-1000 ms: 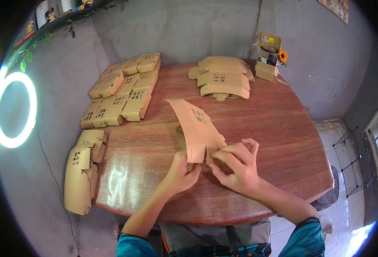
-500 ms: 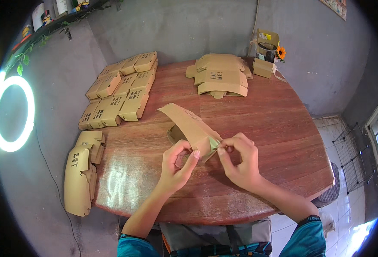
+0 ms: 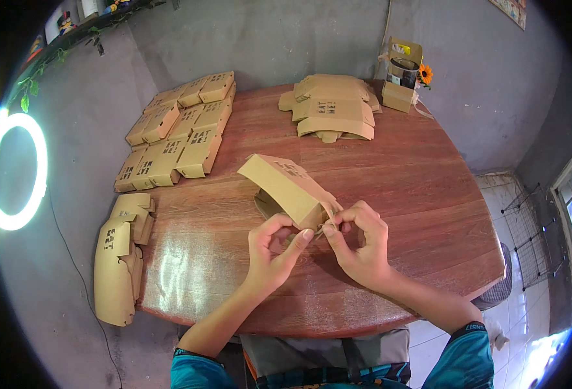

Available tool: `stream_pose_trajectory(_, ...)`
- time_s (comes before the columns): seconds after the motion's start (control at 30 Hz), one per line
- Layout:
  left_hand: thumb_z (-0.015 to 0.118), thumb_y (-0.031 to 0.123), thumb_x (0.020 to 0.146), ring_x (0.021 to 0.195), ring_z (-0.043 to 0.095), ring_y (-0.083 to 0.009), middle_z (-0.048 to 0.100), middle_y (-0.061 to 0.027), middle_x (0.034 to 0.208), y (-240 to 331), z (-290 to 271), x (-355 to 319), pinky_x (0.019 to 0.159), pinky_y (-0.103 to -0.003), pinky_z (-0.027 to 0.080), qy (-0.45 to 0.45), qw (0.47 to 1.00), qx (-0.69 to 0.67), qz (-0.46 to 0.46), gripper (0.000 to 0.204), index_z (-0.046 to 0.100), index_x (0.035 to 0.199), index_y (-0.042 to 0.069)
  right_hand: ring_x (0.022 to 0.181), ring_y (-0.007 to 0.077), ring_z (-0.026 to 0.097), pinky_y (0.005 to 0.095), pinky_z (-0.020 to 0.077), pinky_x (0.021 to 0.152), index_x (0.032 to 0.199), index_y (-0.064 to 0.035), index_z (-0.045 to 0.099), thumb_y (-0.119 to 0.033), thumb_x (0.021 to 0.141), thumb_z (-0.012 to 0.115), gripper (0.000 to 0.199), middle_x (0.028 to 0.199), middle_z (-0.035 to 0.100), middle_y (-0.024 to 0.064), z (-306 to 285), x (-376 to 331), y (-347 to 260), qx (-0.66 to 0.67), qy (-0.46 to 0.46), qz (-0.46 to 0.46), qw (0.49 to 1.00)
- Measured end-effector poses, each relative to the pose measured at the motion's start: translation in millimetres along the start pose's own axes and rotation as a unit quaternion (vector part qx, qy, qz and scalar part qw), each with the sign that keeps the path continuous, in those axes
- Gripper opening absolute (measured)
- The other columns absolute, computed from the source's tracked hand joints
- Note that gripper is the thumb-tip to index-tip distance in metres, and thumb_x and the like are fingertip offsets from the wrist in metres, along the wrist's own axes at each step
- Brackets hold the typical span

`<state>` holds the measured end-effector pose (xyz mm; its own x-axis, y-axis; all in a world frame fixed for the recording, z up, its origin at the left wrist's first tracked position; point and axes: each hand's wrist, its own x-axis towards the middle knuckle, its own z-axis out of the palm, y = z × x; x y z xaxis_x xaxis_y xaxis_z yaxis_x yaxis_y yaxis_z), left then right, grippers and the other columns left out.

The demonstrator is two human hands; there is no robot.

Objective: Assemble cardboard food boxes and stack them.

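Both hands pinching near end of half-folded cardboard box (image 3: 286,188): left hand (image 3: 270,249) and right hand (image 3: 360,243) grip its flap; long axis away up-left over tabletop (image 3: 415,188).

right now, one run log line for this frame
left hand: pinching cardboard box near end | right hand: pinching same end | box: part-folded, on wooden table | flat blanks: far side

Left hand (image 3: 272,249), right hand (image 3: 359,243) pinching cardboard box (image 3: 287,188), wooden table (image 3: 415,194)
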<state>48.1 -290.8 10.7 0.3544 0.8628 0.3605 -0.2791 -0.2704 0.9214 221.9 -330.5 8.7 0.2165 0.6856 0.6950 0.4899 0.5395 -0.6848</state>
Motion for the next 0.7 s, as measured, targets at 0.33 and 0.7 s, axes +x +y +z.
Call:
stream_pose_trajectory(0.33, 0.075, -0.005, 0.088, 0.082, 0.064, -0.0078, 0.069, -0.0067, 0.091, -3.4, -1.2, -5.3, 0.071, -0.023, 0.05, -0.009, 0.984, 0.142, 0.107, 0.008, 0.067, 0.091, -0.006, 0.066, 0.0113, 0.055, 0.0324, 0.0328, 0.078, 0.084, -0.0123, 0.066, -0.009, 0.079, 0.082, 0.018, 0.074, 0.057, -0.0039, 2.8, -1.4, 0.2, -0.021, 0.005, -0.049, 0.999)
stream_pose_trajectory(0.7, 0.072, -0.006, 0.09, 0.085, 0.065, -0.0096, 0.07, -0.0076, 0.094, -13.1, -8.3, -5.5, 0.076, -0.025, 0.052, -0.028, 0.991, 0.096, 0.086, 0.009, 0.066, 0.097, -0.008, 0.068, 0.0114, 0.056, 0.0326, 0.0313, 0.078, 0.086, -0.0125, 0.066, -0.007, 0.079, 0.081, 0.018, 0.075, 0.056, -0.004, 0.0, -2.1, -1.6, -0.032, -0.028, -0.071, 0.997)
